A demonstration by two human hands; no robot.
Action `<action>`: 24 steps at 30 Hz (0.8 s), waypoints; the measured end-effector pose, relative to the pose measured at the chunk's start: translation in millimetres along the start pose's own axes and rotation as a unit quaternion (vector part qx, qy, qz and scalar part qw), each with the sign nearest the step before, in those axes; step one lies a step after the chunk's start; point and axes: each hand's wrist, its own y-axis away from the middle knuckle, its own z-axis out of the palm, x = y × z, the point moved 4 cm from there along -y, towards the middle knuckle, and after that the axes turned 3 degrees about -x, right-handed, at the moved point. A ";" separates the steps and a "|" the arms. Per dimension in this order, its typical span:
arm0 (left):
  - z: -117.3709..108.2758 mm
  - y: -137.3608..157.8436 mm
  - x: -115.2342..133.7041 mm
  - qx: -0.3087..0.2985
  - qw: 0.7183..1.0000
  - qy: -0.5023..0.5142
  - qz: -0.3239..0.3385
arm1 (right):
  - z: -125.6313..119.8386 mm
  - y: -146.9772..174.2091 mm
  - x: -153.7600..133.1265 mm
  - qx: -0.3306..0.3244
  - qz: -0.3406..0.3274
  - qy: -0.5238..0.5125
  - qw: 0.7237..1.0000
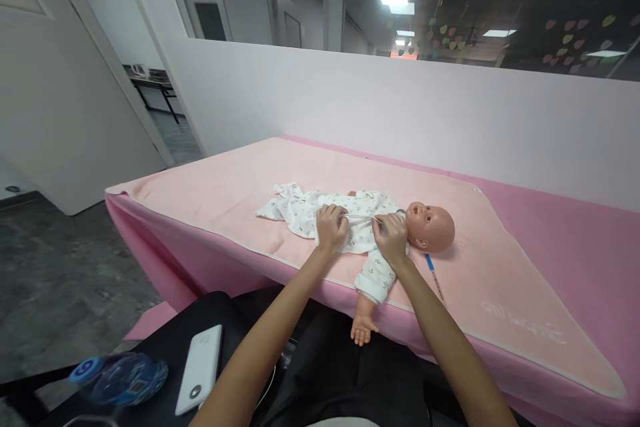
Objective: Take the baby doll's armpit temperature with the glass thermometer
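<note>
A baby doll (431,227) lies on its back, head to the right, dressed in a white printed baby outfit (305,210). My left hand (331,227) is closed over the doll's middle, pinching one end of a thin white cloth tie (359,216). The tie's other end is pinched in my right hand (391,237) at the doll's chest, so it stretches nearly straight between them. One doll arm (365,317) hangs over the table's near edge, below my right wrist. Close to the doll's head, a thin thermometer-like stick with a blue end (436,275) lies beside my right forearm.
A light pink blanket (210,180) covers the table over a darker pink cloth (590,233). A low white wall (400,100) runs behind. On a black chair at lower left are a water bottle (125,377) and a white power bank (200,368).
</note>
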 end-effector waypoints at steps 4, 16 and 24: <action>-1.3 1.5 -3.6 0.002 1.000 0.001 -0.019 | -1.1 0.0 -0.8 0.004 -0.001 0.001 1.000; -0.2 0.2 -0.1 -0.001 0.999 0.029 -0.038 | -1.3 -0.4 -0.7 0.001 0.007 0.005 1.000; 1.3 0.1 1.3 -0.007 0.999 0.027 -0.036 | -1.4 0.4 -0.6 0.007 0.000 0.007 1.000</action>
